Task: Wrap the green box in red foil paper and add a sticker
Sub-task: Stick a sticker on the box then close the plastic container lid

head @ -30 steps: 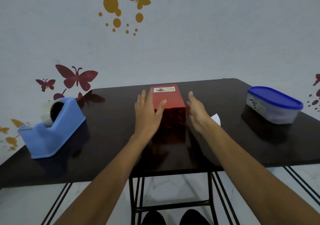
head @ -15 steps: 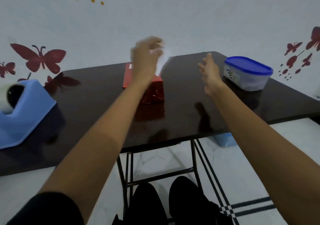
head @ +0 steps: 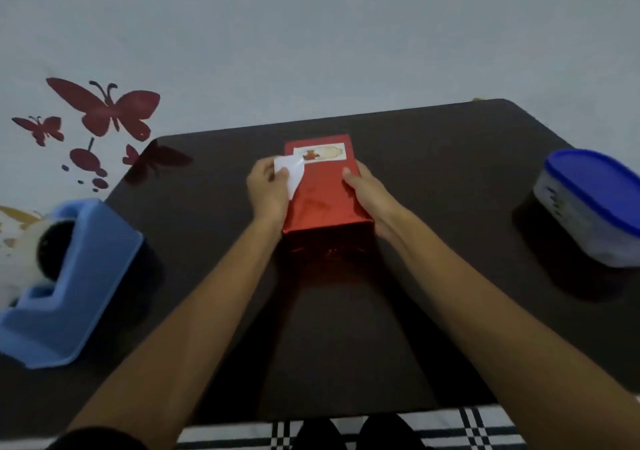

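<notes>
The box wrapped in red foil (head: 325, 193) lies lengthwise in the middle of the dark table (head: 433, 172). A white sticker with a picture (head: 320, 153) sits on its top near the far end. My left hand (head: 268, 189) is at the box's left side and pinches a small white scrap of paper (head: 290, 171) between thumb and fingers. My right hand (head: 369, 193) holds the box's right side, thumb lying on the top face and fingers down the far side, out of sight.
A blue tape dispenser (head: 65, 286) with a roll of tape stands at the table's left edge. A clear tub with a blue lid (head: 592, 203) stands at the right. Butterfly decals mark the wall behind. My feet show under the near edge.
My left hand picked up the white scrap, swung it through the air and came back to the box's left side. My right hand returned from the air to the box's right side.
</notes>
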A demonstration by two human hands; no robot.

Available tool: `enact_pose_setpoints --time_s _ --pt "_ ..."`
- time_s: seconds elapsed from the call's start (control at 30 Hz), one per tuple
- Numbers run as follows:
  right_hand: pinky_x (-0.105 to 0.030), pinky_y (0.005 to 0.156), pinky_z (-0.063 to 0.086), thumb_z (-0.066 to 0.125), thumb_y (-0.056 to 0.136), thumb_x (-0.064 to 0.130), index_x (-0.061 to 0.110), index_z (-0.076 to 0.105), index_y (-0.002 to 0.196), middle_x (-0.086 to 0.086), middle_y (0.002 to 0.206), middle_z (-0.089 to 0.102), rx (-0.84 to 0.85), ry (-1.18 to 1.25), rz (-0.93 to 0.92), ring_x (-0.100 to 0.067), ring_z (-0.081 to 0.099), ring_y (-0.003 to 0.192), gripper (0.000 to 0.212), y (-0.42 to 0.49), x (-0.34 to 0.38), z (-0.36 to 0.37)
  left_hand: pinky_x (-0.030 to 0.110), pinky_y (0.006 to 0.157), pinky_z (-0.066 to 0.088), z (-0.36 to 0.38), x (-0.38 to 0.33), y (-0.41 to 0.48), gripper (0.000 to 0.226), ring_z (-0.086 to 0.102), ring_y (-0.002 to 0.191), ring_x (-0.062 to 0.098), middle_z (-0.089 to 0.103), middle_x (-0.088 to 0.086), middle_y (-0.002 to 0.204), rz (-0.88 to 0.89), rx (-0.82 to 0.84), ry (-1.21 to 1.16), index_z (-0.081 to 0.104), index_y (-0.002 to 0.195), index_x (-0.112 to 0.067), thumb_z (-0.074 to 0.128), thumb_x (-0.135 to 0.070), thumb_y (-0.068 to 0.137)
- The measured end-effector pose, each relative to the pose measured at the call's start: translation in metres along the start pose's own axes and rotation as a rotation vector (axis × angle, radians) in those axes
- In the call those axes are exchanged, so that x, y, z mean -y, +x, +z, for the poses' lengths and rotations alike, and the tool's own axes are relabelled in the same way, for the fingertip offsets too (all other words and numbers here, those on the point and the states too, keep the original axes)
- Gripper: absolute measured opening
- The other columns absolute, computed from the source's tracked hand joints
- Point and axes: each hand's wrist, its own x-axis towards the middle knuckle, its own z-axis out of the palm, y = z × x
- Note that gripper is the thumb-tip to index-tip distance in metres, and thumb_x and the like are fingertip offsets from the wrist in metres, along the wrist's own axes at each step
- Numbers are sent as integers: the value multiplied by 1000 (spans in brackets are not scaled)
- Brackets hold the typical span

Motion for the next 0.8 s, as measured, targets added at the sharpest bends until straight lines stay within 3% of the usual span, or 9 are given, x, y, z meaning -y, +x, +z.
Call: enact_pose_setpoints --time_s 0.17,0.23,0.33,0.4,0.5,0.57,0.63,0.73,0.8 --pt "-17 75 52 33 102 29 29 29 142 11 120 54 0 5 5 -2 57 103 41 -6 5 1 6 64 44 -6 -12 -11 24 59 89 5 60 -6 101 -9 73 62 58 110 -16 50 -3 91" --pt "-28 90 51 36 101 32 28 22 147 3 134 50 6 23 41 -11 55 115 48 -9 7 1 4 64 43 -8 -19 -18 26 57 88 -2 57 -10 102 -5 124 134 55 117 -16 48 -7 94" --pt "-42 100 46 38 100 36 30 14 149 -2 142 43 8 0 108 -16 51 121 55 -15 13 1 9 70 41 -13 -26 -23 27 58 94 8 57 -8 105 46 174 267 53 122 -15 46 -11 96" --pt "-36 98 46 38 99 38 32 10 149 -2 145 39 0 -14 127 -14 50 120 58 -17 20 2 8 70 40 -10 -28 -22 27 58 97 13 59 -3 107 40 166 273 53 122 -14 48 -11 96" --pt "-25 97 33 35 99 41 25 0 151 0 154 21 -43 18 181 -15 35 133 64 -23 34 0 16 78 48 -18 -49 -20 34 62 100 18 62 -5 102 -59 -27 80 56 123 -11 58 -5 89" --pt "-20 99 23 37 99 39 20 11 151 3 155 20 -214 40 151 -11 24 139 61 -28 43 -12 23 83 51 -30 -70 -8 41 63 96 13 62 -11 97 -90 -145 -49 55 124 -11 63 -1 85" --pt "-15 98 27 43 98 32 15 36 143 3 142 41 -321 40 104 -8 35 133 48 -32 53 -31 23 83 53 -39 -90 4 43 64 90 6 64 -10 95 -99 -197 -113 56 124 -12 66 -1 83" --pt "-11 84 42 44 98 30 13 60 119 2 110 64 -305 20 55 -13 58 111 31 -41 77 -56 25 83 55 -8 -121 13 32 66 90 10 68 2 100 -99 -102 -146 64 111 -7 68 0 80" --pt "-21 88 45 44 97 34 16 61 117 3 108 65 -340 57 44 -13 61 103 31 -43 91 -68 20 77 54 36 -142 3 26 65 85 10 68 5 96 -105 71 -147 66 104 -5 68 3 79"
